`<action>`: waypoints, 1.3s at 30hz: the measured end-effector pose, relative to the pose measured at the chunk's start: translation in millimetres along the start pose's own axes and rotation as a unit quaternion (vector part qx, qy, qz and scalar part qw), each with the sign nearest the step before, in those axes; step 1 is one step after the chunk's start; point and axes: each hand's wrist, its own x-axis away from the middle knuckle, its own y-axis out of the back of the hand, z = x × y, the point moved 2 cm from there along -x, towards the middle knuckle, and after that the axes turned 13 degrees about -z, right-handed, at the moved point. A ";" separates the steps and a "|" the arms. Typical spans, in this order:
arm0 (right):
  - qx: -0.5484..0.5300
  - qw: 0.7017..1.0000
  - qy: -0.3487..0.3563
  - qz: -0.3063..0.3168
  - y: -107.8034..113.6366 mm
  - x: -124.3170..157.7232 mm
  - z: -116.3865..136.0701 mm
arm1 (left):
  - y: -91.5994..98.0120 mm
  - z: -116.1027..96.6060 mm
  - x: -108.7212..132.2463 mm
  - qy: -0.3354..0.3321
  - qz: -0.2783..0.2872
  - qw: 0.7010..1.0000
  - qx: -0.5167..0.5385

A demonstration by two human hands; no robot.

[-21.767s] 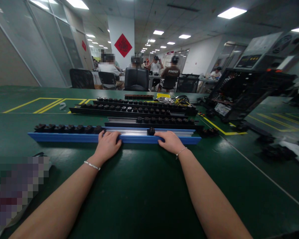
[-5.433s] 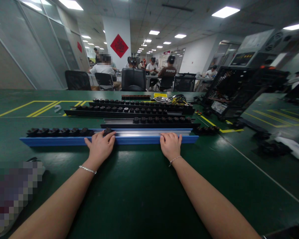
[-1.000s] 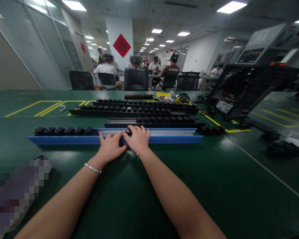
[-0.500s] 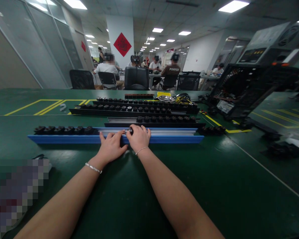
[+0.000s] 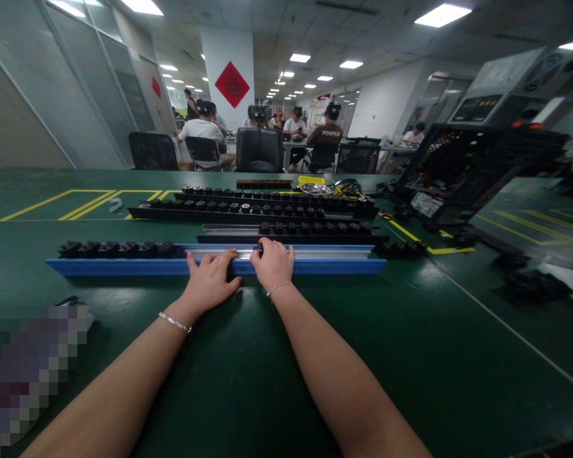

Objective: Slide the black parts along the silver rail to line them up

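A long blue rail (image 5: 124, 267) with a silvery inner channel lies crosswise on the green table. Several black knob-like pieces (image 5: 112, 249) sit in a row at its left end. My left hand (image 5: 210, 273) rests over the near wall of the rail, fingers spread, the tips reaching the channel. Between the fingers of my right hand (image 5: 274, 266) is a small black piece (image 5: 260, 249), held at the channel right of the left hand. My right fingers partly cover this piece, so its full shape is hidden.
Behind lie black rails (image 5: 172, 214) with similar pieces, a metal dish (image 5: 315, 189), a yellow tray (image 5: 311, 181) and cables. An open computer case (image 5: 439, 165) stands at right. Loose black parts (image 5: 405, 249) lie past the rail's right end. People sit at far desks.
My right hand has moved slightly right along the blue rail with the black piece, widening the gap between my hands. My left hand keeps its place on the rail.
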 end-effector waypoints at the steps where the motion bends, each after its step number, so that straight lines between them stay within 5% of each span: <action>1: 0.000 1.000 0.000 -0.003 0.4 0.0 -0.9 | 0.0 0.1 0.0 -0.001 0.000 1.000 0.000; 39: 0.043 0.999 -0.010 0.025 16.3 -10.2 -22.3 | 2.0 -0.7 -0.5 -0.002 0.002 1.000 -0.002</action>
